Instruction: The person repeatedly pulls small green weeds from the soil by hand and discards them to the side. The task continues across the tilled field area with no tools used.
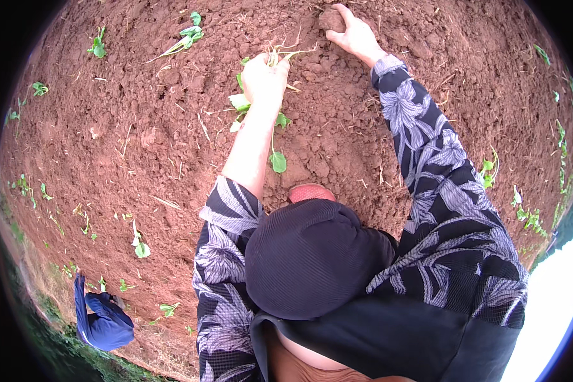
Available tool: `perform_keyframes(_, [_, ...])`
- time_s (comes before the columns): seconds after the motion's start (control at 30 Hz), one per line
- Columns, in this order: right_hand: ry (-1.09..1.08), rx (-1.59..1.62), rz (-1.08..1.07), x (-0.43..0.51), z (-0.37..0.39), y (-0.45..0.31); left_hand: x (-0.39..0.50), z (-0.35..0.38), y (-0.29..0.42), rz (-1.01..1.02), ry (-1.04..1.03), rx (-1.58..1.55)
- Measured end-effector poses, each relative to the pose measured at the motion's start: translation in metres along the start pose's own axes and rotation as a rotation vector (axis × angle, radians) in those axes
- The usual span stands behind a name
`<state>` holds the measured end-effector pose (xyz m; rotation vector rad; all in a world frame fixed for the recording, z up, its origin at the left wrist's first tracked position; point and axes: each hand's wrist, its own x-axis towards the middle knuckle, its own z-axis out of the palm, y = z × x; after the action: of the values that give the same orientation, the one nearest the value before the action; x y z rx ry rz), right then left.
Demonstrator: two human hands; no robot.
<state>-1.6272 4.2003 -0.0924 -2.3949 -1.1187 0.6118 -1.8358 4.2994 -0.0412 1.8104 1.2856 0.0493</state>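
Note:
My left hand [266, 79] is closed around several leafy green seedlings [278, 162]; their pale roots stick out above my fingers and their leaves hang below the hand and beside my wrist. To the right of it, my right hand [351, 31] curves its thumb and fingers around a clod of reddish-brown soil [332, 20] at the top of the view. Loose, cloddy soil [329, 110] lies under both hands. Whether the clod is lifted off the ground I cannot tell.
A seedling [184, 40] lies on the soil at the upper left, another [141, 246] at the lower left. More plants [530, 217] are scattered at the right. A red shoe tip [311, 192] shows by my knee. Another person in blue [102, 320] bends over at the lower left.

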Motion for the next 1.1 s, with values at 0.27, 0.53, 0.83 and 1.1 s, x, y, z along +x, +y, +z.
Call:
perform_keyframes(0.27, [-0.041, -0.318, -0.249, -0.058, 0.011, -0.033, 0.012, 0.028, 0.003, 0.086, 0.009, 0.228])
perform_keyframes(0.53, [-0.431, -0.14, -0.248, -0.007, 0.004, -0.037, -0.018, -0.04, -0.012, -0.057, 0.069, -0.269])
perform_keyframes(0.83, [-0.358, -0.4, -0.266, -0.005, 0.033, -0.053, -0.074, -0.137, -0.043, -0.443, 0.283, -0.603])
perform_keyframes(1.1, [-0.458, -0.539, -0.272, -0.002, 0.041, -0.058, -0.213, -0.381, -0.087, -0.407, 0.702, -0.086])
